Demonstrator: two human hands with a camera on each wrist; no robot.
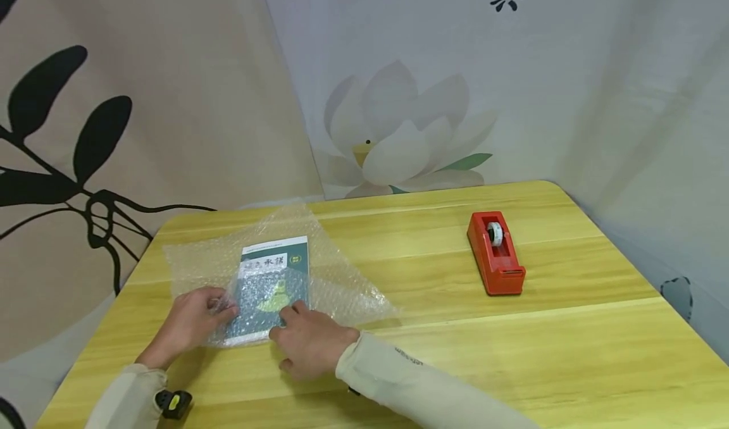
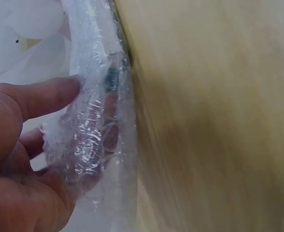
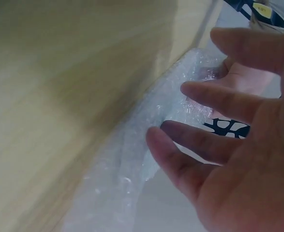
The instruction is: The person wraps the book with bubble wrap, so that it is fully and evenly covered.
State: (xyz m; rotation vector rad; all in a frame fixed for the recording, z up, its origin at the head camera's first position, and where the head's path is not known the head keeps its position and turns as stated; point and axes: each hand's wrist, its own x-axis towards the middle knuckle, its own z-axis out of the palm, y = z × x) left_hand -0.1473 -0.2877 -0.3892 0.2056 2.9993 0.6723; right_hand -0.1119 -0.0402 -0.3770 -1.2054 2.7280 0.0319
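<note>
A teal book (image 1: 299,271) with a white title box and a yellow-green picture lies on a sheet of clear bubble wrap (image 1: 353,293). A flap of the wrap is folded over the lower part of the cover. At the book's left edge my left hand (image 1: 199,318) pinches the wrap; in the left wrist view its thumb is on one side of the bubble wrap (image 2: 91,140) and fingers show through from the other. My right hand (image 1: 313,340) is at the book's lower right edge. Its fingers (image 3: 219,99) are spread and loosely bent, fingertips right at the wrap.
A red tape dispenser (image 1: 497,255) with a roll of tape (image 1: 495,233) stands on the right part of the wooden table (image 1: 569,347). Behind the table hangs a printed curtain (image 1: 541,100). A black device (image 1: 173,404) is strapped to the left wrist.
</note>
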